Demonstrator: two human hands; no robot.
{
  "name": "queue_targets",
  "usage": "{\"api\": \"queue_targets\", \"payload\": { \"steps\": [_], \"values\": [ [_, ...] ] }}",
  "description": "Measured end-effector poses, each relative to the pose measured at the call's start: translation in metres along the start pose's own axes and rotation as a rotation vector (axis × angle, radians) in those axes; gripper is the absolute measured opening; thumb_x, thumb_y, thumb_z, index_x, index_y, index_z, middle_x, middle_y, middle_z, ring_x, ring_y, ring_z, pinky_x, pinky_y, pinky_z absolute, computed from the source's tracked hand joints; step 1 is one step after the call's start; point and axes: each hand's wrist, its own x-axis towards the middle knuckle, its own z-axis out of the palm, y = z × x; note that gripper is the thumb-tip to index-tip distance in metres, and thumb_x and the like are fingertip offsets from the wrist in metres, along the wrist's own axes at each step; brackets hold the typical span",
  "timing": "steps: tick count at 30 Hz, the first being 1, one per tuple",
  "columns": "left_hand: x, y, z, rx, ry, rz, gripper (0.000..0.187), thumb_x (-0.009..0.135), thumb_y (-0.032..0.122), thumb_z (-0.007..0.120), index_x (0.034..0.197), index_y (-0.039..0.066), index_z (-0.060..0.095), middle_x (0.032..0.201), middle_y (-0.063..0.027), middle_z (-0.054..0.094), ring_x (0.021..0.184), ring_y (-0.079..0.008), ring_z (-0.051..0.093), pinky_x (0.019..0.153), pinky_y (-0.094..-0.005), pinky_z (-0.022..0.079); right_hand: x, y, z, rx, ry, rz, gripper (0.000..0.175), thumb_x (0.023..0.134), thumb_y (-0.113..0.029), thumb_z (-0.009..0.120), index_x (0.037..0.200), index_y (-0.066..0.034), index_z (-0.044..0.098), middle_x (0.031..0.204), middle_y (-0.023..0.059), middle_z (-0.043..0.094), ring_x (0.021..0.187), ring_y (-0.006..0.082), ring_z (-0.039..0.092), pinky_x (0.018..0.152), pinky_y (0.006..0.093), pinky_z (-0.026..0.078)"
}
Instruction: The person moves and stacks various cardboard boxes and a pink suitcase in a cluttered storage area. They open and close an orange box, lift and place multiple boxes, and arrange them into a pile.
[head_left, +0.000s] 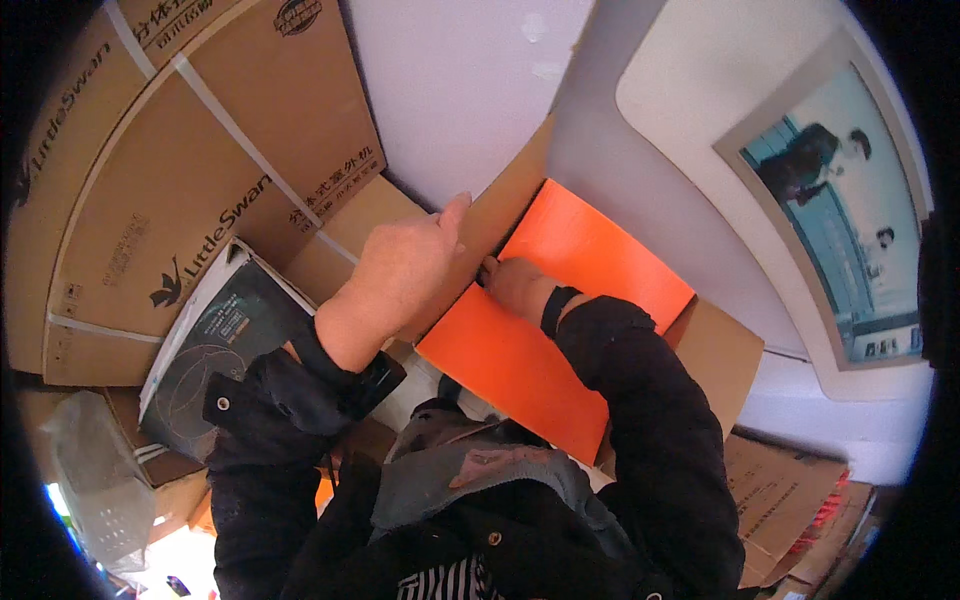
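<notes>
An orange box or sheet (525, 367) with a smooth surface lies before me, beside an upright cardboard flap (517, 169). My right hand (517, 285) rests at the orange thing's far left edge, its fingertips bent down against the flap; whether they grip anything cannot be told. My left hand (412, 262) is at the flap's top edge, one finger stretched along it and the others hidden behind the hand. Brown cardboard (720, 352) also shows at the right end of the orange thing.
Large printed cartons (172, 202) with white straps stand at the left, a dark flat box (217, 367) leaning on them. A framed picture (847, 225) hangs on the right wall. More cardboard (787, 495) lies lower right, and a translucent plastic bag (101, 480) lower left.
</notes>
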Motion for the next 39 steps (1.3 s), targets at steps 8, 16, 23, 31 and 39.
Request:
{"api": "queue_targets", "payload": {
  "steps": [8,16,23,31,39],
  "values": [
    [-0.009,-0.016,0.001,-0.169,-0.017,-0.008,0.052,0.089,0.022,0.064,0.135,0.008,0.044,0.077,-0.0195,0.065,0.069,-0.0404,0.064,0.059,-0.0495,0.050,-0.077,0.000,-0.040,-0.134,-0.076,-0.204,0.030,0.086,-0.010,0.054,0.111,0.0008,0.064,0.111,0.0173,0.059,0.081,0.0284,0.065,0.065,0.0400,0.056],
    [-0.023,-0.012,0.032,-0.431,-0.133,-0.084,0.038,0.087,0.021,0.067,0.119,0.005,0.053,0.068,-0.0196,0.063,0.065,-0.0410,0.063,0.057,-0.0500,0.049,-0.152,-0.015,-0.026,-0.006,0.023,-0.090,0.039,0.084,-0.009,0.056,0.121,-0.0004,0.057,0.104,0.0154,0.058,0.076,0.0271,0.064,0.059,0.0392,0.055],
    [-0.027,-0.021,0.040,-0.551,-0.103,-0.123,0.038,0.087,0.018,0.066,0.120,0.005,0.053,0.076,-0.0223,0.063,0.073,-0.0442,0.062,0.062,-0.0509,0.048,-0.181,-0.020,-0.071,0.039,-0.007,-0.080,0.017,0.084,-0.011,0.059,0.099,-0.0039,0.063,0.097,0.0116,0.059,0.072,0.0255,0.062,0.058,0.0371,0.054],
    [-0.022,-0.017,0.040,-0.725,-0.129,-0.233,0.042,0.087,0.015,0.066,0.126,0.004,0.055,0.089,-0.0249,0.065,0.083,-0.0435,0.064,0.070,-0.0440,0.050,-0.278,-0.020,-0.072,0.212,-0.513,0.262,0.041,0.085,-0.016,0.062,0.119,0.0053,0.052,0.116,0.0227,0.058,0.089,0.0364,0.066,0.074,0.0436,0.056],
    [-0.023,-0.017,0.051,-0.699,-0.054,-0.187,0.039,0.088,0.015,0.064,0.124,0.003,0.056,0.096,-0.0253,0.064,0.089,-0.0433,0.064,0.074,-0.0434,0.050,-0.183,-0.066,-0.002,0.592,0.380,0.381,0.058,0.090,-0.028,0.066,0.130,0.0079,0.044,0.126,0.0305,0.053,0.109,0.0448,0.057,0.094,0.0497,0.047]
  ]
}}
